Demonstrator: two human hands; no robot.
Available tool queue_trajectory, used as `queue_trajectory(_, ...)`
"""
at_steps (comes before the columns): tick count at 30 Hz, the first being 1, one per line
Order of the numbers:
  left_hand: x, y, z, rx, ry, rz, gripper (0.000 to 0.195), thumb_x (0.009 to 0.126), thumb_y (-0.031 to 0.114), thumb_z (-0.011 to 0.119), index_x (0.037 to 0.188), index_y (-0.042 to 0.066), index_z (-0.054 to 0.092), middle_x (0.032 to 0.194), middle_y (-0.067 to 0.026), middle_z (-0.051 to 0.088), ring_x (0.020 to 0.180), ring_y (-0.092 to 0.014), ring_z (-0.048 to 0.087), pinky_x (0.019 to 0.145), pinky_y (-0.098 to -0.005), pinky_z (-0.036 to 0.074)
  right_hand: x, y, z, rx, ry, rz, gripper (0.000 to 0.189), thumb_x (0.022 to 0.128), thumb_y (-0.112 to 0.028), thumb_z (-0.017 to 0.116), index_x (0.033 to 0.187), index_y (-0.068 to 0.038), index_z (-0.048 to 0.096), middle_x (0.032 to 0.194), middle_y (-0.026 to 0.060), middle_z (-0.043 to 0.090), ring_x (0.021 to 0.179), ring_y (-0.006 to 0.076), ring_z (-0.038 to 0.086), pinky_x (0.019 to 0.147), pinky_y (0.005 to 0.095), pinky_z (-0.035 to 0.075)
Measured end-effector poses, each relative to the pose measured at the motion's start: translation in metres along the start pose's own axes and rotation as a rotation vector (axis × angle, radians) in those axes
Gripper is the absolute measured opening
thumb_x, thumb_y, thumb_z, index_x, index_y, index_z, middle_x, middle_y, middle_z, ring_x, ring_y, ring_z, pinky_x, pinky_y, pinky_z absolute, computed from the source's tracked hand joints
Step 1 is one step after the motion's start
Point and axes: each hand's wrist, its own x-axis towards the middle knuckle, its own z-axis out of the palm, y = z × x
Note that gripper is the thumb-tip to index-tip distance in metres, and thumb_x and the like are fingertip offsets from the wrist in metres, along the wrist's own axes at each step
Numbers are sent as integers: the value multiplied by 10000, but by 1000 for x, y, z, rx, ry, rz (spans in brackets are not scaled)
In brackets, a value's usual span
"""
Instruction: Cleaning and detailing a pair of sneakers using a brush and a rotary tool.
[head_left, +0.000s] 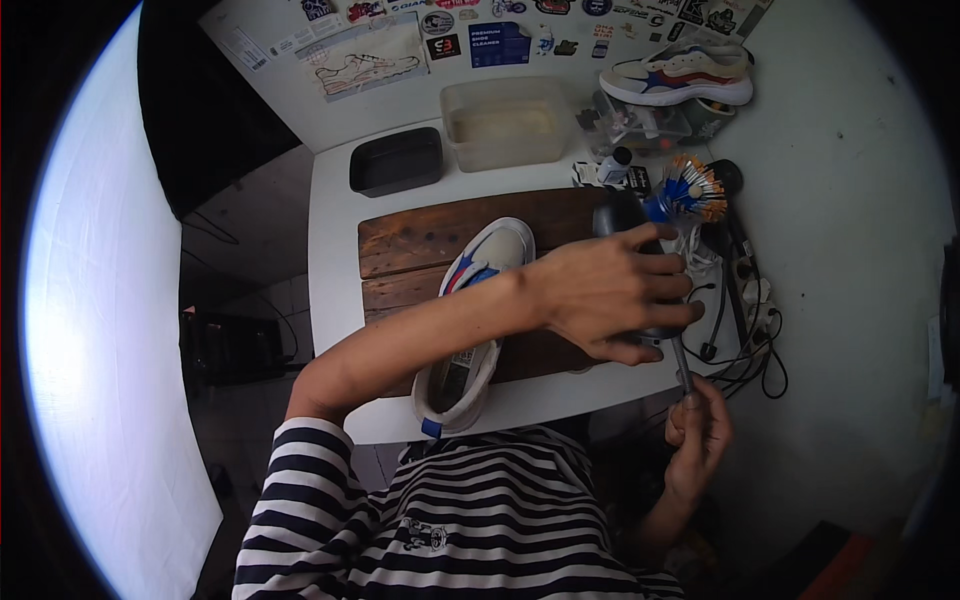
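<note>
My left hand (626, 292) reaches across to the right, its fingers around a dark, blurred device (621, 210) that is mostly hidden beneath it. From the device's lower end a grey cord (682, 364) runs down to my right hand (697, 431), which pinches it beyond the table's front edge. Under my left forearm a white, blue and red sneaker (504, 247) stands on a brown wooden board (405, 247). Its toe points away from me and its heel reaches past the board's near edge. The forearm hides the middle of the shoe.
At the back are a black tub (397, 161), a translucent plastic basin (506, 124) and a second sneaker (675, 81) atop a clear box of small items (637, 129). Paintbrushes (694, 191), a small bottle (615, 165), a power strip (757, 292) and tangled cables lie on the right.
</note>
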Motion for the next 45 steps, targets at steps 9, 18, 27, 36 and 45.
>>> queue_trajectory(9, -88, -10, -115, 0, -44, -627, 726, 783, 465, 736, 1366, 49, 620, 1289, -182, 644, 1131, -366, 625, 1047, -486, 468, -20, -20, -21, -229, 165, -30, 195, 1068, -124, 549, 1129, 46, 624, 733, 33, 607, 591, 66, 492, 565, 243, 405)
queue_trajectory(18, -169, 67, -62, -289, 34, -1014, 420, 757, 157, 715, 1159, 39, 688, 1041, -171, 619, 877, -347, 662, 749, -409, 542, -27, -94, -20, -581, -484, -130, 193, 954, -23, 609, 1120, 64, 654, 735, 110, 643, 566, 180, 599, 527, 304, 463)
queue_trajectory(27, -115, 111, -11, -184, 478, -1284, 332, 745, -70, 651, 1068, 1, 677, 985, -114, 584, 835, -220, 652, 624, -297, 585, -3, -148, 49, -1356, -549, -86, 306, 940, 32, 623, 1242, 41, 675, 802, 177, 641, 635, 320, 651, 580, 404, 485)
queue_trajectory(36, -94, 140, -6, -383, 601, -1309, 312, 777, -69, 635, 1083, -7, 616, 952, -101, 563, 718, -165, 587, 635, -294, 460, 57, -113, 84, -1361, -769, -413, 372, 884, 18, 627, 1255, 6, 643, 822, 173, 669, 676, 324, 711, 614, 458, 560)
queue_trajectory(45, -145, 107, -68, -550, 141, -947, 657, 736, 223, 836, 1311, 41, 573, 1048, -99, 590, 713, -168, 659, 648, -312, 536, 57, -41, 84, -1045, -896, -196, 252, 1018, -85, 570, 1236, 41, 591, 884, 192, 721, 719, 348, 733, 667, 446, 594)
